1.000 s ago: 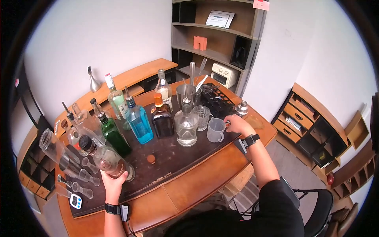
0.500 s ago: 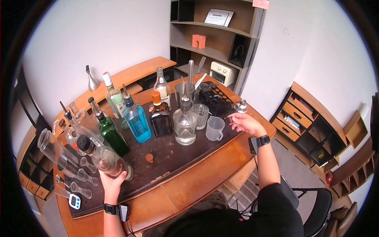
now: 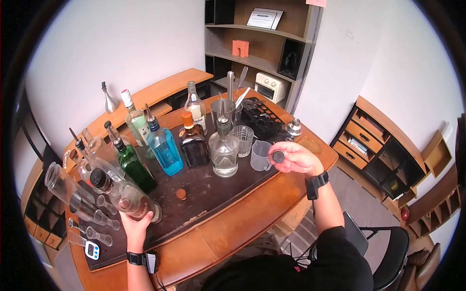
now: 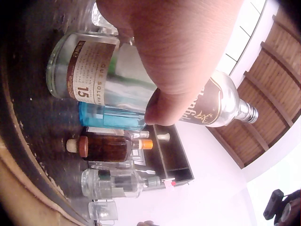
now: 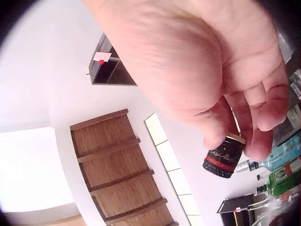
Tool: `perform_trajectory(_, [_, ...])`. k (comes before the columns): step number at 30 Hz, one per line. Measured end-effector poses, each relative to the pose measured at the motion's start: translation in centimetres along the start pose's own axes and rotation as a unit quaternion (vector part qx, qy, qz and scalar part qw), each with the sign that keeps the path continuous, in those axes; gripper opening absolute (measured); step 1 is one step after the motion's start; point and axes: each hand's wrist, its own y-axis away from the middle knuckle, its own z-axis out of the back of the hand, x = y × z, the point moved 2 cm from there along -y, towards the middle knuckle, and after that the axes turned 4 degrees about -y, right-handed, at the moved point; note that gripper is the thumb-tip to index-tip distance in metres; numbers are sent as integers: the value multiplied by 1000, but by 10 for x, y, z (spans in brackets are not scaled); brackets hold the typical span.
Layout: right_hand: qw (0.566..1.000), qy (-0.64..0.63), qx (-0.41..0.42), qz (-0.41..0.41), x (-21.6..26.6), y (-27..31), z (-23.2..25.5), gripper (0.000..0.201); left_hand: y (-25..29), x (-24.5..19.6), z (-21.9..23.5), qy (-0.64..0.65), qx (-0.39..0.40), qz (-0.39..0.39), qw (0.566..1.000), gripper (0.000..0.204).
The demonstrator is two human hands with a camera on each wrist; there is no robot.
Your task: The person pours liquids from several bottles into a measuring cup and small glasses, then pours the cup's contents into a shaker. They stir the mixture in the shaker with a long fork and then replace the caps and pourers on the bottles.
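Note:
My left hand (image 3: 137,224) grips the lower part of a clear glass bottle (image 3: 128,196) with a brown label and a dark top, tilted to the left in the head view. In the left wrist view the thumb lies across the whisky bottle's label (image 4: 89,70), which reads 15. My right hand (image 3: 300,157) is raised at the right side of the table and pinches a small black bottle cap (image 3: 278,156) between thumb and fingers. A red band shows on the cap (image 5: 223,157) in the right wrist view. Behind that hand stands a clear plastic measuring jug (image 3: 260,155).
Right of the left hand, a cork stopper (image 3: 181,194) stands on the dark mat. Behind are a blue bottle (image 3: 166,150), a green bottle (image 3: 136,167), a brown bottle (image 3: 195,148) and a clear pourer bottle (image 3: 224,155). Several glass jiggers and a timer (image 3: 92,250) stand at left.
My right hand has lifted from beside the measuring jug and turned, so the cap's round face now shows. The left hand keeps its hold on the bottle.

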Motion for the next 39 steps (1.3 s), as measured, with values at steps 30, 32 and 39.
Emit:
perform_trajectory(30, [649, 676, -348, -1, -43, -18, 59, 20, -2, -19, -2, -21, 24, -71, 997, 85])
perform_trajectory(32, [644, 690, -329, -30, -47, -16, 67, 26, -2, -21, -2, -29, 21, -72, 997, 85])
perform_trajectory(39, [575, 722, -370, 111, -17, -20, 1, 26, -1, -23, -1, -55, 23, -75, 995, 87])
